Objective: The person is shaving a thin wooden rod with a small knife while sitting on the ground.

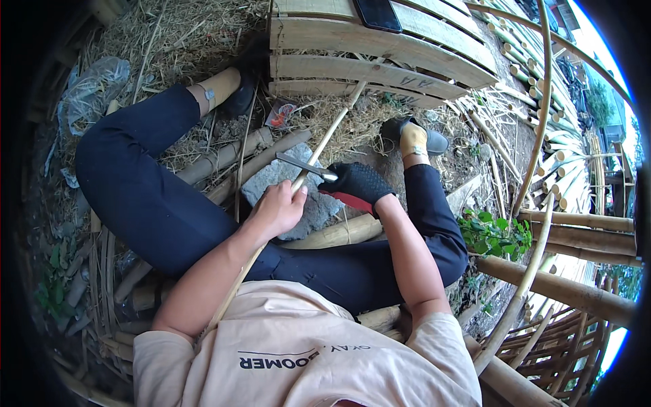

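Note:
My bare left hand is closed around a long, pale bamboo strip. The strip slants from under my left arm up past my hand to the wooden crate. In a black glove with red trim, my right hand grips a knife whose handle is mostly hidden by the fingers. Its narrow metal blade points left and lies across the strip, just beyond my left hand. A rough grey stone block sits below both hands, between my legs.
A slatted wooden crate stands ahead, with a dark phone on top. Bamboo poles lie on the straw-strewn ground by the stone. Stacked poles and a leafy plant are at the right. Clear plastic lies far left.

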